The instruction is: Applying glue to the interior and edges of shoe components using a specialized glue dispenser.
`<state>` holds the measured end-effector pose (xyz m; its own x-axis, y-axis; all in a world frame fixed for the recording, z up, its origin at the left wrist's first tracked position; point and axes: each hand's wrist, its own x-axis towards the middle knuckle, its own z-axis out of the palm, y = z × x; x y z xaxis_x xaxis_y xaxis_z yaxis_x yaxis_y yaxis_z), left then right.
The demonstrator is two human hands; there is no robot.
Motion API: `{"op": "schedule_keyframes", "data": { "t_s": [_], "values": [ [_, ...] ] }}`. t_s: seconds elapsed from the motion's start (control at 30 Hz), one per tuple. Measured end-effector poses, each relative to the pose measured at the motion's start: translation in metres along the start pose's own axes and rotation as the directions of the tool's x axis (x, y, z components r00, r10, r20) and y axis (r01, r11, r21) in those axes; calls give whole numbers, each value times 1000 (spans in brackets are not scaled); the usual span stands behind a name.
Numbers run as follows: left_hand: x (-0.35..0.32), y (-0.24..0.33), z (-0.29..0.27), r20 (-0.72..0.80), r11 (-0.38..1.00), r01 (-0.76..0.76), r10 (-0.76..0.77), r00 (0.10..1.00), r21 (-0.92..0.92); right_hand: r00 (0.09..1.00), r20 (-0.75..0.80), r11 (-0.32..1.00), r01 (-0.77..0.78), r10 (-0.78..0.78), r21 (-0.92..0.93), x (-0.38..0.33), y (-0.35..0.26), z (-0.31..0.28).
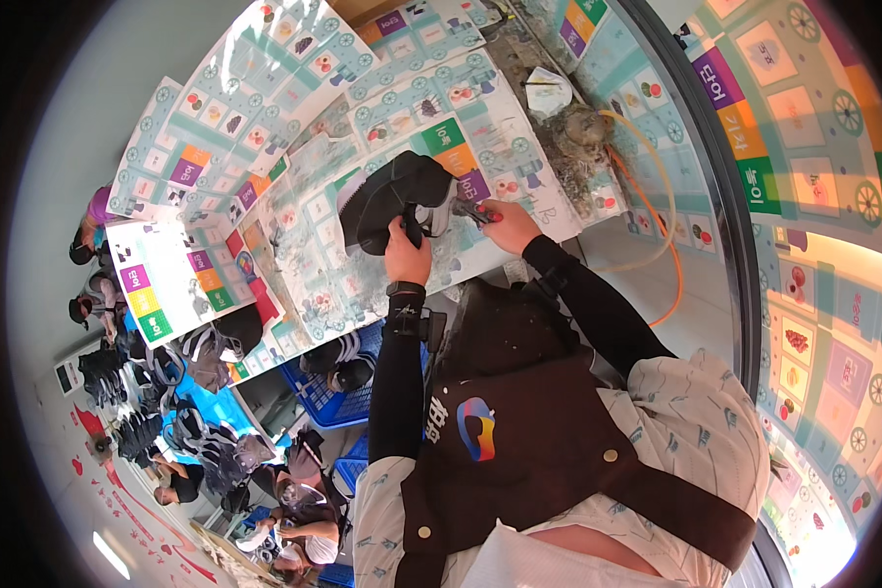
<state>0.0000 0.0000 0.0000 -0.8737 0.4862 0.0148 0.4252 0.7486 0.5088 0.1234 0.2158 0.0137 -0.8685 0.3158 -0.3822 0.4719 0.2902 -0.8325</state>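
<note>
Counter, far centre: we record a work surface papered over with printed sheets of coloured squares and small round pictures, overlapping and partly stained. On it, near its middle, a black shoe upper with pale grey lining, lifted slightly off the paper. Left hand, black sleeve and wrist strap: grip clenched on the lower edge of the shoe upper. Right hand, black sleeve: grip grasping a small red-handled tool, its tip touching the right side of the upper; we cannot tell the tool's kind. Far right of the counter: a grey tangle of scraps, an orange hose looping beside it. Near left, below the counter: blue crates, heaped dark shoe uppers, other people seated well apart from us.
</note>
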Motion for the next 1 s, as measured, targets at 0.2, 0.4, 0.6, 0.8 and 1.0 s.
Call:
{"op": "schedule_keyframes", "data": {
  "t_s": [0.2,0.4,0.6,0.8,1.0],
  "values": [
    [-11,-3,-1,2,988,93,-94,996,-122,988,156,999,-22,16,41,-8,-10,2],
    [-8,-12,5,-54,995,-18,13,998,-97,986,168,995,-14,-3,102,-14,-10,6],
    [9,-14,1,-47,974,84,-95,994,-209,990,81,992,111,-116,65,-8,-21,0],
    [15,-27,-12,-73,962,121,-142,987,-245,989,108,979,80,-101,188,-14,-28,-10],
    [23,-22,-72,-247,949,219,-273,930,-226,962,-267,962,-17,-59,-273,2,43,-27]
  ]
}}
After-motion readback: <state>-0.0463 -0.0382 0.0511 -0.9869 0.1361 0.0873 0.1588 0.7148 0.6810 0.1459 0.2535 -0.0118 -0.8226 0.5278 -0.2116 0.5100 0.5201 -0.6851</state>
